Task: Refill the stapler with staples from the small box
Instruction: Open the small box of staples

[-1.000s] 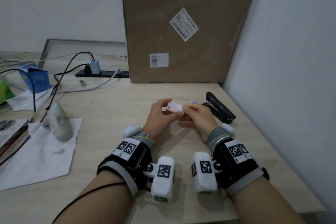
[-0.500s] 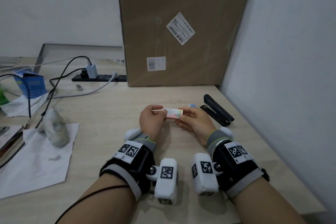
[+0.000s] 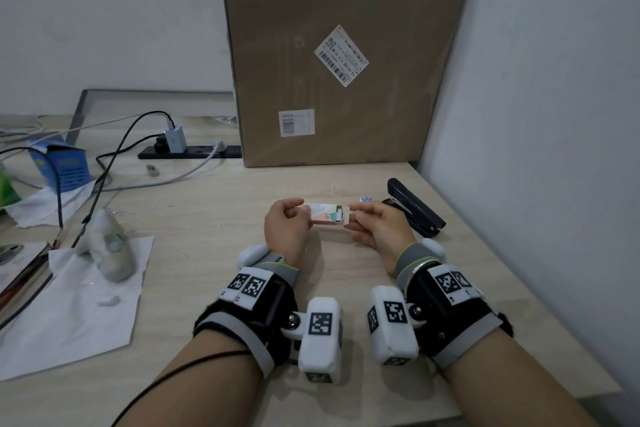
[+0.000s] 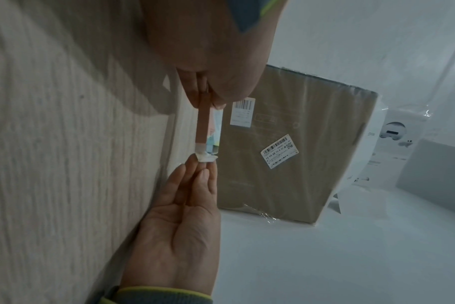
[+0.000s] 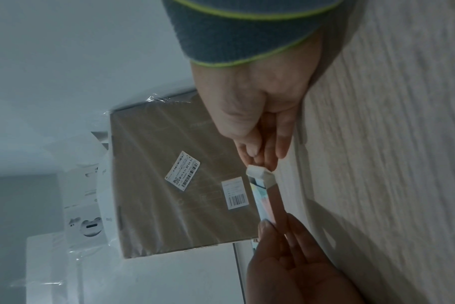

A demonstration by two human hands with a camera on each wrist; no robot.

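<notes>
Left hand (image 3: 286, 226) and right hand (image 3: 380, 227) face each other, fingertips apparently pinched.

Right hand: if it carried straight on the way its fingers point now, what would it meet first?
The right hand points toward the person's left, pinching the white end flap of the small box. Straight on, it would meet the box body first, then the left hand gripping the other end.

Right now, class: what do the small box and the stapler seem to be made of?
Small box: thin printed card, probably; folded white end flap, coloured matte faces. Stapler: black, slightly glossy shell, plastic or painted metal; the look leaves it open.
</notes>
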